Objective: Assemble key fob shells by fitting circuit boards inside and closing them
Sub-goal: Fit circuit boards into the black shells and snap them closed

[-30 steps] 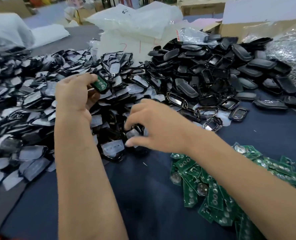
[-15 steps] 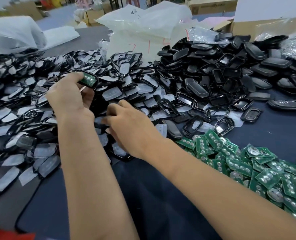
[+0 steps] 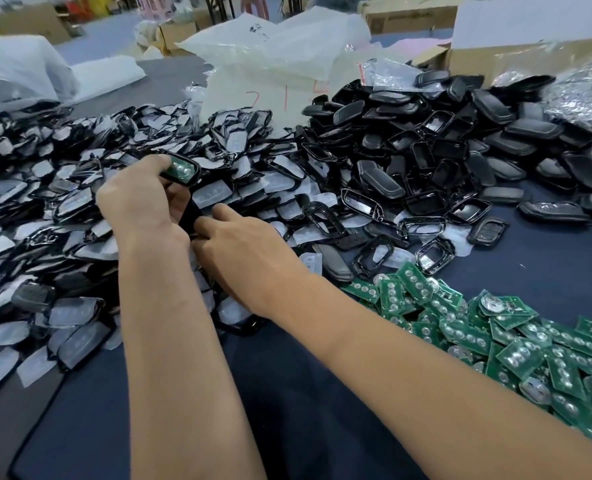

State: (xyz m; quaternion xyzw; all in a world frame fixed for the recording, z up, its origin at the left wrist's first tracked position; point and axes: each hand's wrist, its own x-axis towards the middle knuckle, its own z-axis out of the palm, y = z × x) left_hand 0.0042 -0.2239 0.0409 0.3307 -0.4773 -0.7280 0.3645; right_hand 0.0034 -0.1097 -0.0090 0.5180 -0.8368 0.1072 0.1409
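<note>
- Key fob shell (image 3: 180, 169) with green circuit board seated, gripped in left hand (image 3: 138, 199) above the bench's left pile.
- Right hand (image 3: 242, 251) just beside, lower right, pinching a dark piece, maybe the cover.

Desk (image 3: 547, 271) covered in dark blue cloth. Left: wide heap of black shell halves with clear film pads (image 3: 45, 209). Far right: pile of black shell backs and frames (image 3: 461, 150). Near right: spread of green circuit boards (image 3: 495, 341). Back: white plastic bags (image 3: 280, 57), cardboard box (image 3: 516, 60).
</note>
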